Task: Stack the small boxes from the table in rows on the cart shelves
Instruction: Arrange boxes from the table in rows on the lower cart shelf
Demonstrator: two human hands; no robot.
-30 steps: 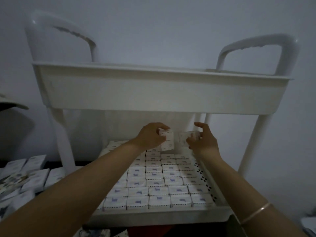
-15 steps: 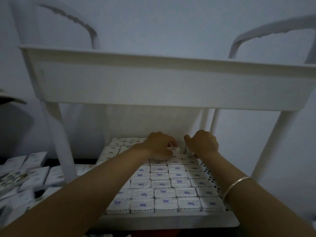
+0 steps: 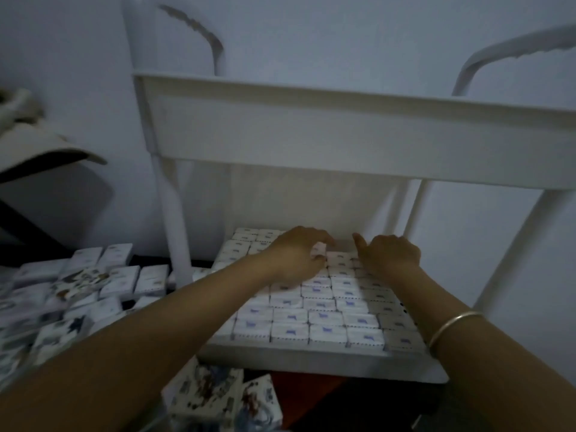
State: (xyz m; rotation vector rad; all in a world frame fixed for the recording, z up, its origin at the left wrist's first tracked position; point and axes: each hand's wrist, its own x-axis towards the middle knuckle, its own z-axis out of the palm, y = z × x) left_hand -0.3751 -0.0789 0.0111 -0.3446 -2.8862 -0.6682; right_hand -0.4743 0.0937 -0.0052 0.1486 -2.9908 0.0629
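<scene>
**Head view.** A white plastic cart (image 3: 343,138) with two tiers and two curved handles stands in front of you. Its lower shelf (image 3: 311,353) carries a flat layer of small white cardboard boxes with blue print (image 3: 324,330). You can count five across the front row and at least five rows going back. The farther rows are covered by your hands.

Each shelved box lies flat, printed face up. Its long axis runs left to right across the shelf, and its edges touch its neighbours.

Your left hand (image 3: 293,257) is curled round a single small white box (image 3: 319,249). It pinches the box between thumb and fingertips just above the far rows, near the shelf's middle. Blur hides which way this box points.

Your right hand (image 3: 391,255) rests knuckles-up on the far right rows, thumb out toward the left hand. You cannot tell whether it grips anything. One thin metal bangle (image 3: 455,325) circles the right wrist.

Left of the cart, loose white boxes (image 3: 152,279) on the dark table (image 3: 140,260) are too blurred to count. Two boxes with multicoloured print (image 3: 215,397) lie at the lower edge, cut off.
</scene>
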